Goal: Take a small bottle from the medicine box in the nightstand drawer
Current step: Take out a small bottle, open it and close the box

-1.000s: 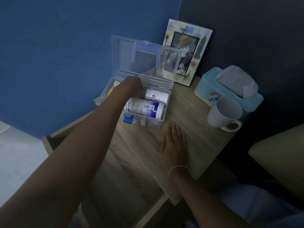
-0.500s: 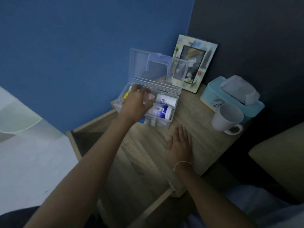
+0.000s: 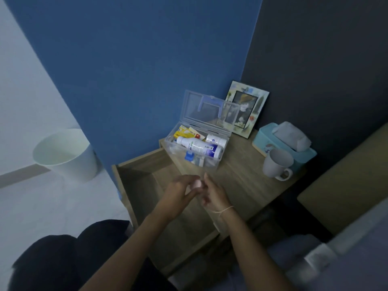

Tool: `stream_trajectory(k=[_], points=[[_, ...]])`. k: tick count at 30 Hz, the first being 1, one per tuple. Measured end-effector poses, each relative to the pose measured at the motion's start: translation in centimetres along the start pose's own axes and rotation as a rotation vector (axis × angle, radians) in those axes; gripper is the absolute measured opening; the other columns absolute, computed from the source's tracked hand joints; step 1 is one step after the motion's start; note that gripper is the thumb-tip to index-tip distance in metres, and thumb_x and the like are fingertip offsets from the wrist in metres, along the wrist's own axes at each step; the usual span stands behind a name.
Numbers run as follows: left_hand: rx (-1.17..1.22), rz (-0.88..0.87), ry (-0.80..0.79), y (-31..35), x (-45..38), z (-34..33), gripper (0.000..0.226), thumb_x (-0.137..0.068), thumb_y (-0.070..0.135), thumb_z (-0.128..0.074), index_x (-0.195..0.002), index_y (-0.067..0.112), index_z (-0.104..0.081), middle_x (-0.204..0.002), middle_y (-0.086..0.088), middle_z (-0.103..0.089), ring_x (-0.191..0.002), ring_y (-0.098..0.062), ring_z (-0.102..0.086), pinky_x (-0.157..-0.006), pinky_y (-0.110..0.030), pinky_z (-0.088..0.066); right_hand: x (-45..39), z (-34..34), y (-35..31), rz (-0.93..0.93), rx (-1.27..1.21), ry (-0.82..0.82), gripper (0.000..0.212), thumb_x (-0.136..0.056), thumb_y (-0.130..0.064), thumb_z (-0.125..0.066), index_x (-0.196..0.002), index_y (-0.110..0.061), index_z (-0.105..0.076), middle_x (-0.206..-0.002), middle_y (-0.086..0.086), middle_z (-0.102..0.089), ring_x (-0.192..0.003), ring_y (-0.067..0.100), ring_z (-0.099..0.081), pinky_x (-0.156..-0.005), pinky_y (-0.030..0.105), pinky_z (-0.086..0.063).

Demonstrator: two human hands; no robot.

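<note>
The small bottle [image 3: 197, 184] sits dead centre of the frame, a pale little shape caught between both hands, well clear of the medicine box [image 3: 195, 153] above it. It is blurred, so the cap and label are impossible to read. The left hand [image 3: 181, 191] has its grip pinching the bottle from the left side, fingers curled round it. The right hand [image 3: 212, 195] comes in from the right with fingers loosely spread and tips at the bottle; whether it actually clamps on or just steadies it, I cannot tell. Both hands hover over the open drawer [image 3: 144, 181], which reads like someone bringing the bottle close to check it or work the cap, though that is a guess.

Up in the middle of the frame the box stands on the table [image 3: 241, 179] top, lid tilted up and back, so the contents are laid bare for picking. A big white bottle [image 3: 199, 147] with a blue label lies on its side across the box, a shorter white bottle [image 3: 216, 140] just behind it, yellow packets [image 3: 184, 132] at the upper-left end. The taking looks done, judging by the bottle being out and in hand.

Further right, a white mug [image 3: 276, 165] stands just beside a teal tissue box [image 3: 283, 141], with a picture frame [image 3: 244, 109] propped at the wall behind the lid. Far left, a white bin [image 3: 65, 154] on the floor.
</note>
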State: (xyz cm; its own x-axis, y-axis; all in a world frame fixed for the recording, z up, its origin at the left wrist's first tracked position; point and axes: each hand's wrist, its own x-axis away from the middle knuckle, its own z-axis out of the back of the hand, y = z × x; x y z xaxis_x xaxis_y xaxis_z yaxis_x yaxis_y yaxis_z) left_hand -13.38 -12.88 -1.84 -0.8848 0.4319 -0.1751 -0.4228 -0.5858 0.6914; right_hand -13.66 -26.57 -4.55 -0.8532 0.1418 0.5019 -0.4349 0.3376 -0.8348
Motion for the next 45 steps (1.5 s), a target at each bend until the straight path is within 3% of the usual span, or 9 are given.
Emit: stream_trajectory(k=[8,16,21,26,29,33,36,40,45], points=[[0.016,-0.161,-0.067,2.2,1.6,0.8,0.039,-0.090,0.021,-0.062,-0.128,0.013,-0.057,-0.127,-0.001,-0.062,-0.116,-0.010,-0.056,-0.099,-0.017,-0.040,3.9,0.4,0.3,-0.197,-0.261,-0.125,0.030,-0.091,-0.041,-0.052,-0.086,-0.013,-0.061,-0.056,-0.003,-0.048,-0.045,0.006,-0.038,-0.050,0.020,-0.037],[-0.084,-0.222,-0.019,3.5,2.1,0.7,0.021,-0.093,0.021,-0.055,-0.106,0.007,-0.064,-0.105,-0.011,-0.059,-0.096,-0.022,-0.058,-0.084,-0.034,-0.050,5.6,0.1,0.5,-0.143,-0.529,-0.224,0.032,-0.092,-0.035,-0.053,-0.111,-0.009,-0.059,-0.078,0.002,-0.050,-0.074,0.010,-0.046,-0.077,0.027,-0.041],[-0.231,-0.039,0.055,4.0,1.2,0.2,0.032,-0.097,0.034,-0.049,-0.112,0.009,-0.060,-0.106,-0.010,-0.061,-0.093,-0.020,-0.060,-0.083,-0.030,-0.050,6.0,0.3,0.3,-0.075,-0.525,-0.280,0.024,-0.088,-0.031,-0.056,-0.097,-0.010,-0.063,-0.086,0.004,-0.062,-0.081,0.013,-0.056,-0.073,0.028,-0.049],[-0.028,-0.120,-0.144,4.5,0.4,0.9,0.057,-0.089,0.023,-0.061,-0.142,0.022,-0.040,-0.139,-0.003,-0.050,-0.117,-0.018,-0.054,-0.094,-0.023,-0.040,5.7,1.5,-0.2,-0.067,-0.506,-0.280,0.042,-0.092,-0.035,-0.051,-0.123,-0.007,-0.058,-0.111,0.012,-0.061,-0.105,0.024,-0.058,-0.081,0.034,-0.052],[-0.049,-0.156,-0.207,4.5,-0.4,1.1,0.041,-0.089,0.012,-0.059,-0.130,0.019,-0.056,-0.128,-0.005,-0.058,-0.114,-0.018,-0.056,-0.094,-0.020,-0.041,5.3,2.0,-0.4,-0.096,-0.500,-0.222,0.041,-0.091,-0.033,-0.051,-0.120,-0.005,-0.057,-0.101,0.011,-0.059,-0.091,0.020,-0.057,-0.079,0.033,-0.048],[-0.156,-0.060,-0.202,4.7,-1.1,0.8,0.037,-0.094,0.032,-0.055,-0.128,0.018,-0.055,-0.118,-0.010,-0.060,-0.101,-0.025,-0.061,-0.089,-0.036,-0.050,5.3,2.6,-0.2,-0.112,-0.512,-0.197,0.028,-0.086,-0.031,-0.058,-0.099,-0.008,-0.067,-0.093,0.010,-0.065,-0.086,0.019,-0.058,-0.082,0.032,-0.047],[-0.118,-0.073,-0.205,4.9,-1.1,0.5,0.051,-0.089,0.033,-0.062,-0.137,0.020,-0.048,-0.129,-0.006,-0.055,-0.103,-0.021,-0.061,-0.084,-0.028,-0.047,5.4,3.1,0.0,-0.112,-0.497,-0.181,0.026,-0.086,-0.030,-0.058,-0.096,-0.008,-0.068,-0.094,0.010,-0.066,-0.088,0.020,-0.060,-0.084,0.033,-0.046],[-0.074,-0.122,-0.296,5.2,-1.6,0.3,0.035,-0.086,0.015,-0.065,-0.121,0.017,-0.062,-0.119,-0.009,-0.059,-0.096,-0.022,-0.063,-0.080,-0.023,-0.045,5.5,3.9,-0.1,-0.125,-0.509,-0.162,0.027,-0.092,-0.027,-0.052,-0.100,-0.006,-0.067,-0.096,0.013,-0.066,-0.086,0.021,-0.055,-0.081,0.032,-0.046],[-0.027,-0.022,-0.231,4.8,-2.7,-0.9,0.027,-0.091,0.031,-0.060,-0.107,0.009,-0.061,-0.105,-0.011,-0.064,-0.082,-0.015,-0.057,-0.068,-0.022,-0.045,5.0,5.3,0.3,-0.121,-0.526,-0.135,0.024,-0.091,-0.023,-0.052,-0.100,-0.005,-0.066,-0.091,0.013,-0.065,-0.082,0.021,-0.056,-0.076,0.032,-0.048]])
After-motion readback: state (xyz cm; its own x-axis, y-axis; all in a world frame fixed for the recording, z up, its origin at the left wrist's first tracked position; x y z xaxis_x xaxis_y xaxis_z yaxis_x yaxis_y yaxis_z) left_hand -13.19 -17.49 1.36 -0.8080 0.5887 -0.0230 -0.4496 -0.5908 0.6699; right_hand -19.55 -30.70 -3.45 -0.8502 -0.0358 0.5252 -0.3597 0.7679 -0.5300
